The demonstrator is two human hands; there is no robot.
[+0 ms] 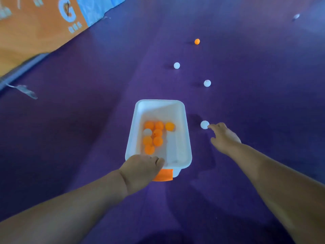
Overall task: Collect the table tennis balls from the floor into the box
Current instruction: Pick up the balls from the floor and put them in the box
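Right grip [223, 136] open, fingers straight, fingertips [210, 127] just touching a white ball [204, 124] on the purple floor [255, 111], just beside the right wall of the white box [177, 147]. Left grip [140, 168] closed round the box's near rim, thumb on the edge. Inside the box, orange balls [159, 125] in a cluster with one white.

Could easily knock the touched ball away instead of catching it, with only fingertips on it. Could also tip the one-handed box and spill.

Beyond the box, a second white ball [207, 83], a third white ball [176, 65], an orange ball [197, 41]. Farthest pale spot [296, 16] too blurred to name. Orange piece [163, 175] under the box's near end unclear. Right thumb not clearly seen.
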